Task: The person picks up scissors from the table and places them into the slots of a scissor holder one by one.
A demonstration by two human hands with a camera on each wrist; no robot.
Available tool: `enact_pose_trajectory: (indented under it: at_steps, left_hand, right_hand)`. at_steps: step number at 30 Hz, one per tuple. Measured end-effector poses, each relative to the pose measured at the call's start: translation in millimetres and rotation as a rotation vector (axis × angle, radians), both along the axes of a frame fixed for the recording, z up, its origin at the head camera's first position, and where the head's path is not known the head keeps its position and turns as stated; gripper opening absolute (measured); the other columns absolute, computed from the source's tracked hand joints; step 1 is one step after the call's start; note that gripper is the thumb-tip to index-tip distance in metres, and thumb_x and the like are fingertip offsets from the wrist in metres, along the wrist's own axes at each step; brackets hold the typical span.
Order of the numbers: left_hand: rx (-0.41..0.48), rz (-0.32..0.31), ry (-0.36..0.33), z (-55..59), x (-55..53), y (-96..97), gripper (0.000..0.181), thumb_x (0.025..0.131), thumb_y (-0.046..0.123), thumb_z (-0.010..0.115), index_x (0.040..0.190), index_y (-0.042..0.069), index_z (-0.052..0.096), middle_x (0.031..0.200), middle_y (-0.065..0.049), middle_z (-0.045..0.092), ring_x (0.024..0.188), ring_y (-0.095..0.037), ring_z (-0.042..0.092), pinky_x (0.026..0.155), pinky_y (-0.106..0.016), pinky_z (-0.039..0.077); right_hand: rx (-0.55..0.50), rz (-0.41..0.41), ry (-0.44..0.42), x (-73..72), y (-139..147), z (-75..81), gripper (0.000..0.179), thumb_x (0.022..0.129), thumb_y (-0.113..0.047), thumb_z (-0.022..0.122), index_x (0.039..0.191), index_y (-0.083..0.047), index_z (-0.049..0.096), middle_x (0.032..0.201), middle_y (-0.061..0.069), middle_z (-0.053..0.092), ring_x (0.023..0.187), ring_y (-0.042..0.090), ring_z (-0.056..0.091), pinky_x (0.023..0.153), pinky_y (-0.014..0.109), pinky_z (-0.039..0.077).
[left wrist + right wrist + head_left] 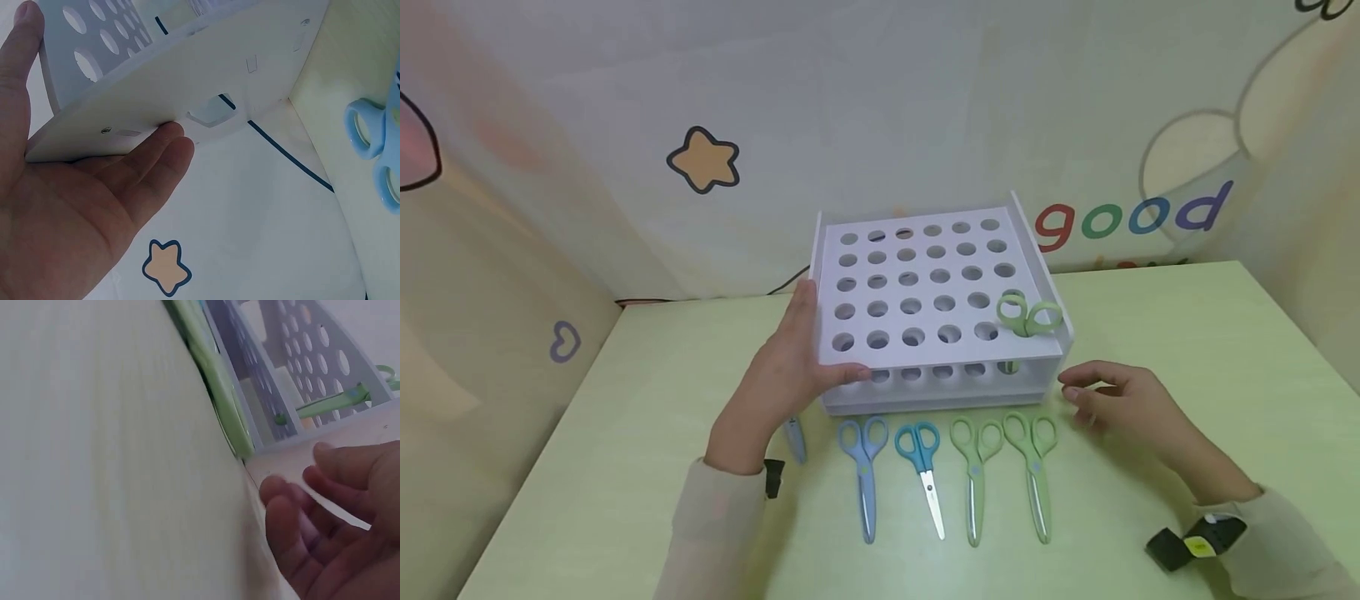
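Observation:
A white two-tier rack (895, 323) with rows of round holes stands on the table. My left hand (775, 375) grips its left side, thumb over the front edge of the top board and fingers along the outer face of the side panel (212, 81). Beside the rack's lower right corner, my right hand (1123, 408) holds nothing, its fingers loosely bent. Green scissors (1024, 325) stand upright through a front-right hole, handles above the board. In the right wrist view their green shaft (337, 401) passes down between the tiers.
In front of the rack lie light blue scissors (866, 483), smaller blue scissors with bare metal blades (931, 500), and two green pairs (975, 492). Another light blue pair (795, 440) is partly hidden by my left arm. A printed cloth (880, 117) hangs behind the table.

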State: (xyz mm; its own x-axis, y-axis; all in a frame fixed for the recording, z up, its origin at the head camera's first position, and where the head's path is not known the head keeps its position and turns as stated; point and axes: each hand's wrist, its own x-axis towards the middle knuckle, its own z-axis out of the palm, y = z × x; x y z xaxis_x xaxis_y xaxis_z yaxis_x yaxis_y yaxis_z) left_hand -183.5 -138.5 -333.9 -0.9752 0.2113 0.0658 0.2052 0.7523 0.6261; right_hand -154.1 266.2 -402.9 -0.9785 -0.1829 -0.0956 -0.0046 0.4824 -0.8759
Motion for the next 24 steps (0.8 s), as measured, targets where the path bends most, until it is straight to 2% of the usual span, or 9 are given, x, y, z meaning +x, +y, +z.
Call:
enact_pose_trajectory:
  at_steps: [4, 8, 11, 14, 17, 24]
  left_hand:
    - [0.008, 0.005, -0.009, -0.1, 0.9, 0.1, 0.130, 0.075, 0.041, 0.090, 0.163, 0.021, -0.003, 0.166, 0.002, 0.011, 0.116, -0.026, 0.049, 0.092, -0.044, 0.047]
    - [0.003, 0.008, -0.019, 0.4, 0.9, 0.1, 0.130, 0.075, 0.042, 0.090, 0.163, 0.020, -0.004, 0.167, 0.003, 0.005, 0.119, -0.027, 0.048, 0.094, -0.044, 0.046]
    - [0.006, 0.006, -0.017, 0.9, 0.9, 0.1, 0.130, 0.075, 0.042, 0.090, 0.163, 0.020, -0.003, 0.167, 0.003, 0.006, 0.119, -0.029, 0.049, 0.093, -0.045, 0.046]
    - [0.009, 0.005, -0.013, 1.1, 0.9, -0.3, 0.130, 0.075, 0.042, 0.090, 0.163, 0.021, -0.003, 0.166, 0.001, 0.010, 0.118, -0.030, 0.050, 0.092, -0.045, 0.046]
    - [0.014, 0.005, -0.010, 1.0, 0.9, -0.5, 0.130, 0.075, 0.041, 0.090, 0.163, 0.021, -0.003, 0.164, 0.000, 0.015, 0.116, -0.029, 0.050, 0.092, -0.045, 0.046]
    - [0.029, -0.007, 0.007, -1.3, -0.2, -0.6, 0.126, 0.074, 0.040, 0.091, 0.162, 0.021, 0.003, 0.152, -0.002, 0.030, 0.108, -0.025, 0.052, 0.086, -0.043, 0.047]
  right_hand:
    - [0.050, 0.028, -0.021, 1.9, -2.8, -7.2, 0.033, 0.097, -0.018, 0.070, 0.123, 0.001, 0.066, 0.097, 0.010, 0.066, 0.073, 0.019, 0.063, 0.060, 0.031, 0.051]
    - [0.123, 0.093, 0.018, 3.6, -4.9, -9.1, 0.034, 0.095, -0.018, 0.072, 0.123, -0.001, 0.066, 0.104, 0.010, 0.064, 0.072, 0.019, 0.057, 0.058, 0.030, 0.048]
    - [0.172, 0.147, 0.047, 4.1, -6.1, -8.2, 0.033, 0.093, -0.016, 0.075, 0.121, -0.002, 0.066, 0.105, 0.009, 0.063, 0.077, 0.019, 0.055, 0.062, 0.028, 0.048]
    - [0.210, 0.192, 0.063, 3.8, -6.1, -7.0, 0.030, 0.090, -0.016, 0.077, 0.117, -0.004, 0.069, 0.096, 0.004, 0.060, 0.081, 0.018, 0.053, 0.066, 0.027, 0.045]
    - [0.224, 0.242, 0.067, 3.2, -5.1, -7.2, 0.030, 0.089, -0.015, 0.078, 0.115, -0.005, 0.070, 0.087, 0.000, 0.055, 0.077, 0.015, 0.051, 0.065, 0.027, 0.043]
    - [0.232, 0.329, 0.051, 4.6, -4.5, -5.1, 0.040, 0.088, -0.015, 0.079, 0.126, -0.006, 0.069, 0.082, -0.002, 0.054, 0.075, 0.013, 0.049, 0.062, 0.027, 0.041]
